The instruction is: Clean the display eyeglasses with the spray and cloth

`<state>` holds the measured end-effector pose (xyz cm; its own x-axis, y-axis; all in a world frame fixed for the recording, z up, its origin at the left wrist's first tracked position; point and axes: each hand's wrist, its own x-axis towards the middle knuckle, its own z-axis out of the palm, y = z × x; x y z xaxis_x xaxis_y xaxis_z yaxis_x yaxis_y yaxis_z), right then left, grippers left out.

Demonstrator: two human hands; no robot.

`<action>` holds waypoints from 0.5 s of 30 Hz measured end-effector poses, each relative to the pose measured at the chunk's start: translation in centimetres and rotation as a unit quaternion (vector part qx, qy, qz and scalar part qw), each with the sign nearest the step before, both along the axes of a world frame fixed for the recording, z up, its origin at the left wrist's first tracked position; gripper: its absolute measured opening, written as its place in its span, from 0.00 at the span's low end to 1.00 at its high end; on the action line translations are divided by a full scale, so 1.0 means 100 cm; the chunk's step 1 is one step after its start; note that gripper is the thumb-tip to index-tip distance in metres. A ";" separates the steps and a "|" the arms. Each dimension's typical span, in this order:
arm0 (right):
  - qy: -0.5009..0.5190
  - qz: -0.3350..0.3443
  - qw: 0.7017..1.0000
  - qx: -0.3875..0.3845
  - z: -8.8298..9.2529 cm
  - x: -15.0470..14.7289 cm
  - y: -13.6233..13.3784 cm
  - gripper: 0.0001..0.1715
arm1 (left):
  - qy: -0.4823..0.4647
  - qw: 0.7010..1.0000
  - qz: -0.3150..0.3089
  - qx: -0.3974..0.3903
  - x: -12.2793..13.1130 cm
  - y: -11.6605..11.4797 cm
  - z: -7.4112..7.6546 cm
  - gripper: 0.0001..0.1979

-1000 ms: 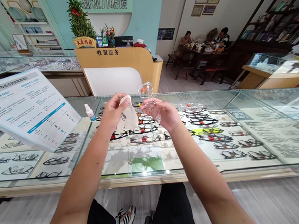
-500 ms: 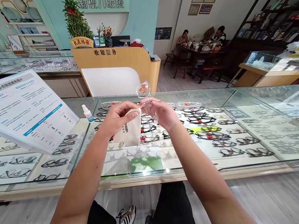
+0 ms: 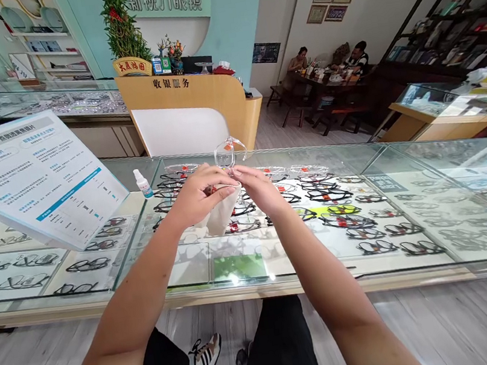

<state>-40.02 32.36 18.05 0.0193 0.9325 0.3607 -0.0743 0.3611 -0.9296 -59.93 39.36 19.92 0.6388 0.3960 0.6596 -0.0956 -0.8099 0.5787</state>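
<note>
Clear-framed eyeglasses [image 3: 224,152] stand up above my fingers, held over the glass counter. My right hand [image 3: 259,187] pinches them near their lower part, fingers bent. In my left hand [image 3: 202,193] is a pale cleaning cloth [image 3: 220,215], which hangs below the thumb. The left fingertips press the cloth at the glasses, close against the right fingertips. The lower part of the glasses is hidden behind the hands. A small white spray bottle [image 3: 143,184] with a blue label stands on the counter to the left.
Under the glass countertop [image 3: 283,262] lie several rows of spectacle frames [image 3: 327,194]. A large printed sign [image 3: 36,177] leans at the left. Beyond is a wooden cashier desk [image 3: 185,99] with a plant [image 3: 122,30]. Two people sit at a table [image 3: 323,76] at the back right.
The glasses have turned and moved slightly left, with their temples now showing above the fingers. My left hand has shifted right, bringing the cloth and both hands closer together.
</note>
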 end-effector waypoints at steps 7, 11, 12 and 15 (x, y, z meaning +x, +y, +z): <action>-0.006 0.000 1.000 0.006 0.004 -0.002 -0.002 0.19 | 0.022 0.997 0.056 -0.046 0.000 -0.007 0.002 0.09; -0.004 0.007 1.000 0.001 0.008 -0.004 -0.004 0.22 | 0.025 0.995 0.070 -0.064 0.000 -0.010 0.002 0.07; -0.004 0.008 1.000 -0.001 0.008 -0.004 -0.004 0.22 | 0.024 0.995 0.072 -0.061 0.000 -0.010 0.002 0.07; -0.008 0.004 1.000 0.001 0.007 -0.003 -0.003 0.23 | 0.011 0.996 0.083 -0.036 0.000 -0.009 0.001 0.07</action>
